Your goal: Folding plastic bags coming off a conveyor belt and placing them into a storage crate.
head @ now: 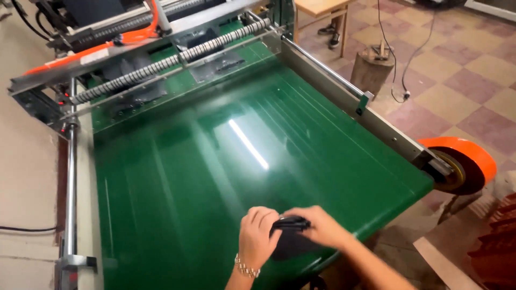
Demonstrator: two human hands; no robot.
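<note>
I see both hands at the near edge of the green conveyor belt [177, 177], which is the surface here. My left hand [257, 236] is curled with the fingers bent down, and it wears a metal bracelet [246, 267] at the wrist. It rests on the left side of a dark folded fabric piece [293, 244]. My right hand [322, 225] comes from the right and closes its fingers on the top edge of the same fabric piece, so both hands are holding it between them. The fabric piece lies on the belt, very close to the front edge, a little right of the middle.

The belt is shiny and a long bright light reflection [248, 144] is on it. At the far end a ribbed roller [172, 59] goes across the machine, with orange tubing [134, 36] above it. A metal side rail [344, 99] runs along the right side of the belt, and at its near end there is an orange roll [470, 161]. On the left side a thin steel rod [70, 177] runs along the belt. Behind the machine, on the tiled floor [457, 70], stands a wooden stump [372, 70] with cables near it. I cannot tell what kind of garment the fabric is.
</note>
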